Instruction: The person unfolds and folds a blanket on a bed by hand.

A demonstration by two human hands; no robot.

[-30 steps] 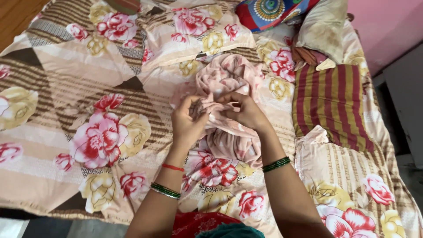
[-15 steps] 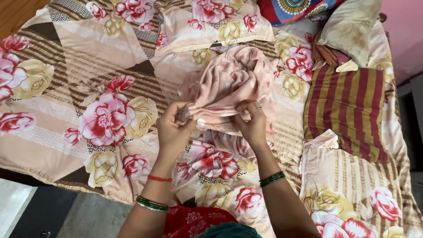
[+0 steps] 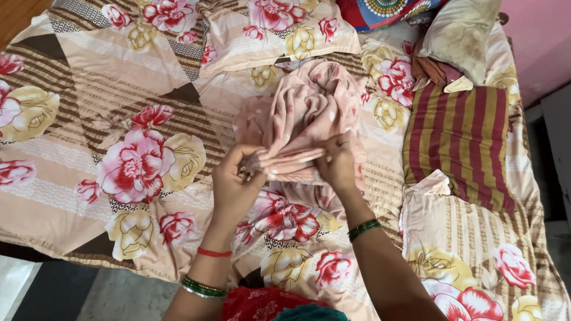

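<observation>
A crumpled pale pink cloth [image 3: 306, 113] with small light spots lies bunched on the floral bedsheet [image 3: 137, 166]. My left hand [image 3: 235, 181] pinches the cloth's near edge at its left end. My right hand [image 3: 338, 163] grips the same edge further right, a ring on one finger. Between the two hands the edge is pulled into a taut band. The rest of the cloth heaps up behind them toward the pillows. Green bangles sit on both wrists, and a red thread on the left one.
A floral pillow [image 3: 279, 30] lies at the head of the bed. A red and olive striped pillow [image 3: 461, 139] sits to the right, a beige cushion [image 3: 461, 35] and a colourful patterned cushion [image 3: 386, 9] beyond it. The bed's near edge meets grey floor [image 3: 119, 297] at lower left.
Both hands have drawn the cloth's edge out between them, from a bunched clump into a stretched band. The view has shifted slightly over the bed.
</observation>
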